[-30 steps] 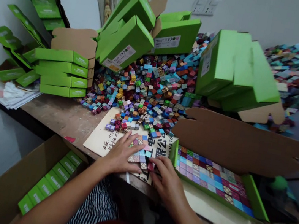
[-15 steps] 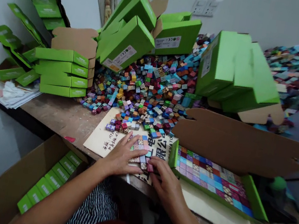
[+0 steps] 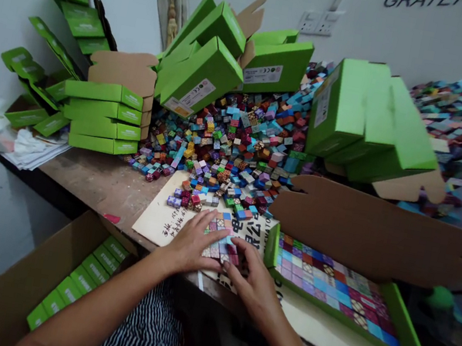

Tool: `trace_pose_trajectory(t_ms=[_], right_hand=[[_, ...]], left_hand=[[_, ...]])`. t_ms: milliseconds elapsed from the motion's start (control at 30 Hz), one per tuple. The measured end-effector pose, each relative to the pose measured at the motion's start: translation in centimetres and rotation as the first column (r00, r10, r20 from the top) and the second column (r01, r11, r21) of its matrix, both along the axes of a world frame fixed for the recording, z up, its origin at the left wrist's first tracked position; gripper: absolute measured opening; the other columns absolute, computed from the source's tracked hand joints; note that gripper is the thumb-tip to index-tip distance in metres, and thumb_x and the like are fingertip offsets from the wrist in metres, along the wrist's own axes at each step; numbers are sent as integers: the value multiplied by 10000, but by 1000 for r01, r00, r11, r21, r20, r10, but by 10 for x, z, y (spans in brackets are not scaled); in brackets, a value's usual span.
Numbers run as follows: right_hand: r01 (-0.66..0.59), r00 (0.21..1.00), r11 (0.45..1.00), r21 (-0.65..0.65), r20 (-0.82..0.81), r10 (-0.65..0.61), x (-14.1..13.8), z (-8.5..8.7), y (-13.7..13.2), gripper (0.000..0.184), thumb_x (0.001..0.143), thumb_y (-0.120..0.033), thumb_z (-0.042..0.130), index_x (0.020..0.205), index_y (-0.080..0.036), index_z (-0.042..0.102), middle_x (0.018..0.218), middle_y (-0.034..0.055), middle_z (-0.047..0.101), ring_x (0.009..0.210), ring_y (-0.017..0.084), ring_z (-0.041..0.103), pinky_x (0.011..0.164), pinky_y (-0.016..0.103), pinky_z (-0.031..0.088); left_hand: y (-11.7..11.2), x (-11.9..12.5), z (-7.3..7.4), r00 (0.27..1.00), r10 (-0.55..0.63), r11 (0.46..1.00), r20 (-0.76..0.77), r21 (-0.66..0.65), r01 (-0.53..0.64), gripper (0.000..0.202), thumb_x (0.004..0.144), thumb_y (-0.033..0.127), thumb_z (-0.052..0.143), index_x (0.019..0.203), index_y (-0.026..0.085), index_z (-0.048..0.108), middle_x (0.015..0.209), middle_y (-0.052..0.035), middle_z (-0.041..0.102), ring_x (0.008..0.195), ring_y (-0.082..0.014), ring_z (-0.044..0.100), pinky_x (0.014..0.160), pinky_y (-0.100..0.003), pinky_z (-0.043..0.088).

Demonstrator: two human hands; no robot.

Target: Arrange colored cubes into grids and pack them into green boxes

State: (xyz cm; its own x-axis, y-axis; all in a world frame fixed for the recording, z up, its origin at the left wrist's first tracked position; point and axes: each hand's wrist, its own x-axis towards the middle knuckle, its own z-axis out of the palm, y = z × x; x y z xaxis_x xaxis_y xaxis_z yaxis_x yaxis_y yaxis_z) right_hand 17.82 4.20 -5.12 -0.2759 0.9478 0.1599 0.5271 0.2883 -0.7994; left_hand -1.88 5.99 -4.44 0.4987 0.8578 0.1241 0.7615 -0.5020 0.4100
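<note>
Head view, only one; clock read from the block panel [image 3: 221, 249], which lies on the lettered board [image 3: 156, 216] between both hands. Surface: we have a worn brown tabletop [image 3: 91, 175], pale wall [image 3: 363, 29] behind, lettering top right, two sockets [image 3: 320, 23] past 12. Counts: one open green box [image 3: 402, 319] at 3, filled with block rows, its brown flap [image 3: 381, 232] up behind; four flat green boxes [image 3: 105, 128] stacked at 10; three upright green boxes [image 3: 340, 109] leaning together between 1 and 2; loose blocks [image 3: 236, 144] heaped at 12, too many for us to count; one carton [image 3: 12, 271] at 8 with a row of green boxes inside, number unclear. Hands: two. Left hand [image 3: 194, 244] at 9, fingers spread wide, touching the panel; right hand [image 3: 259, 282] between 3 and 5, thumb and fingers narrow at the panel's right side, and we can't tell if a block is pinched. Edges: table edge just beside the panel at 6, heap near at 12, green box near at 3; we see bare tabletop toward 9 and 10, with one red scrap [image 3: 111, 218].
</note>
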Motion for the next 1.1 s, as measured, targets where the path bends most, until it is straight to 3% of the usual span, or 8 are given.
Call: trace_pose_trajectory(t_ms=[133, 300, 500, 633, 733, 933, 1033, 1100], right_hand=[[26, 999, 1000, 13, -31, -25, -9, 0, 22, 416, 862, -373, 457, 1246, -216, 498, 1264, 110, 571, 1171, 256, 522, 984, 452, 422], [-35, 999, 999, -4, -34, 35, -20, -8, 51, 465, 864, -334, 406, 1291, -169, 485, 1324, 135, 535, 1230, 237, 486, 1050, 440, 367], [-26, 999, 999, -23, -45, 25, -17, -17, 47, 521, 849, -329, 415, 1342, -165, 447, 1373, 136, 491, 1269, 240, 445, 1081, 459, 324], [-26, 995, 998, -53, -94, 21, -12, -14, 36, 586, 856, -357, 446, 1414, -197, 366, 1454, 116, 406, 1334, 244, 372, 1105, 466, 286], [-25, 997, 998, -62, -72, 21, -8, -10, 27, 608, 869, -378, 462, 1444, -238, 322, 1451, 99, 418, 1317, 255, 398, 1076, 482, 327], [-117, 993, 993, -19, 25, 117, -18, -7, 37, 548, 887, -323, 431, 1419, -202, 373, 1395, 124, 487, 1244, 252, 483, 1024, 464, 392], [-190, 977, 982, 24, 103, 187, -31, -5, 48, 490, 875, -292, 455, 1353, -186, 468, 1303, 120, 575, 1164, 260, 539, 981, 458, 428], [-210, 968, 973, 92, 157, 194, -36, -2, 51, 444, 881, -289, 468, 1312, -197, 514, 1257, 108, 610, 1129, 260, 554, 961, 450, 439]], left_hand=[[12, -2, 1, 999, -46, 997, -25, -67, 45, 1037, 583, 561, 815, 1444, 314, 293, 1547, -121, 168, 1416, -381, 111, 1104, -565, 254], [20, 1, -1, 1000, 8, 995, -22, -95, -10, 1074, 545, 550, 836, 1442, 292, 305, 1532, -146, 195, 1387, -403, 190, 1080, -580, 280], [21, 5, -1, 999, 30, 996, 35, -86, -26, 1022, 470, 604, 843, 1360, 305, 439, 1432, -124, 346, 1316, -363, 304, 1064, -538, 305], [18, 4, 1, 998, 27, 992, 59, -126, -19, 1109, 460, 603, 848, 1412, 305, 365, 1501, -131, 249, 1378, -371, 198, 1106, -554, 225], [14, 0, 5, 991, 35, 980, 127, -200, -9, 1093, 532, 544, 845, 1447, 289, 305, 1539, -125, 180, 1419, -359, 94, 1131, -551, 173], [-10, -8, 7, 901, 245, 951, 359, -272, -150, 631, 840, 296, 593, 1425, 258, 362, 1516, -70, 280, 1427, -253, 159, 1161, -466, 184], [-33, -17, 9, 879, 342, 930, 333, -254, -266, 598, 851, 227, 534, 1424, 251, 363, 1524, -68, 260, 1425, -252, 168, 1159, -467, 194], [-44, -26, 14, 913, 328, 936, 242, -211, -281, 651, 821, 225, 585, 1428, 269, 352, 1532, -72, 241, 1423, -277, 168, 1149, -494, 205]])
